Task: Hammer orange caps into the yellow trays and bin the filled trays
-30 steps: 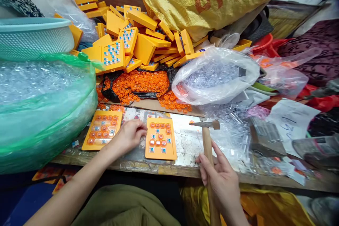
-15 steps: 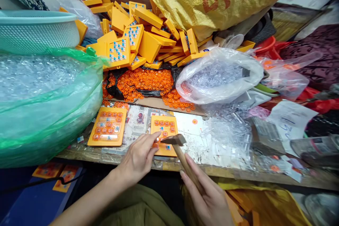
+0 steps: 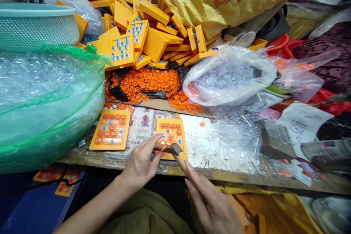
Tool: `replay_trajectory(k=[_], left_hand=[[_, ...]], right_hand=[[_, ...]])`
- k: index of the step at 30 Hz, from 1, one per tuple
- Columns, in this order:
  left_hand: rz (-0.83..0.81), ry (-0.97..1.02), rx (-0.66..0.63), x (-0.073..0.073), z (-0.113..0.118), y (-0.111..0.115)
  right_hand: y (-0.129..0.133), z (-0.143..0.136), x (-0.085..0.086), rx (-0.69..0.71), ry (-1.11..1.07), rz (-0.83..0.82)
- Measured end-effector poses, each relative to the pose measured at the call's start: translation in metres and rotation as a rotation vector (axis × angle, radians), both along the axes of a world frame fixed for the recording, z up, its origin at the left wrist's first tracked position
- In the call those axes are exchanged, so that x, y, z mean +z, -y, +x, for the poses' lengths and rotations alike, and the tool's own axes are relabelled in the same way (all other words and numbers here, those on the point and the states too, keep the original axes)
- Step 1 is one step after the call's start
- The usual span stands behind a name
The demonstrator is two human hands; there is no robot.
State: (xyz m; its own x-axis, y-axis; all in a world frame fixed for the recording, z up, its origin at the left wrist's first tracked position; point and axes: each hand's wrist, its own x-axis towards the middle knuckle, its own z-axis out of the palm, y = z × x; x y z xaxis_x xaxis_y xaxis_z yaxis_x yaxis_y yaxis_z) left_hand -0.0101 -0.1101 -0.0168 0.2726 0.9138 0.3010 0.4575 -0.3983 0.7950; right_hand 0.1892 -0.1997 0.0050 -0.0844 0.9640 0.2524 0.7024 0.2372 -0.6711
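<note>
From my end of the feed, I have the right hand (image 3: 212,199) closed around the wooden handle (image 3: 181,163) of a hammer (image 3: 175,150), thumb and fingers gripping it from the near right. The dark metal head lies over the near part of the right-hand orange board (image 3: 169,120), its narrow end pointing left, just beside the left hand's fingertips. I can't tell whether the metal touches anything there.

My left hand (image 3: 142,161) comes in from the near left with thumb and index finger drawn close together at that board's near left corner. I can't make out whether they pinch a small piece or only steady something.

The board lies flat near the middle of the bench's near edge (image 3: 233,177), with orange caps (image 3: 162,125) along its far row and several lower down, among small blue-centred parts (image 3: 179,141). To its left, well apart, a second orange board (image 3: 108,147) lies flat, more fully covered in caps.

Farther off I see a black bag (image 3: 116,89) spilling loose orange rings (image 3: 153,80), with a heap of yellow boards (image 3: 155,45) behind it. A green bag (image 3: 55,128) of clear pieces fills the left side; a white bag (image 3: 271,69) of similar pieces sits far right of the boards.
</note>
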Motion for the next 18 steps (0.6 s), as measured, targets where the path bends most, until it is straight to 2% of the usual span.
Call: replay_trajectory(k=[2,4,6,9,11,14,18], left_hand=[[-0.024,-0.013,-0.003,0.001,0.0,-0.001],[-0.062,0.002,-0.005,0.003,0.001,-0.001],[-0.112,0.041,-0.003,0.004,0.001,-0.001],[-0.212,0.125,0.027,0.005,0.002,0.001],[-0.275,0.196,0.086,0.005,0.002,0.0],[-0.382,0.312,0.183,0.008,0.001,-0.007],[-0.664,0.458,0.206,0.02,-0.001,-0.023]], right_hand=[[0.0,0.001,-0.004,0.038,0.01,-0.065],[0.0,0.003,-0.007,0.018,-0.043,-0.112],[-0.003,0.005,-0.009,-0.104,-0.156,-0.148],[-0.018,0.012,-0.008,-0.402,-0.384,-0.284],[-0.034,0.02,-0.008,-0.484,-0.486,-0.413],[-0.057,0.03,-0.009,-0.44,-0.295,-0.422],[-0.07,0.025,-0.009,-0.399,0.116,-0.22]])
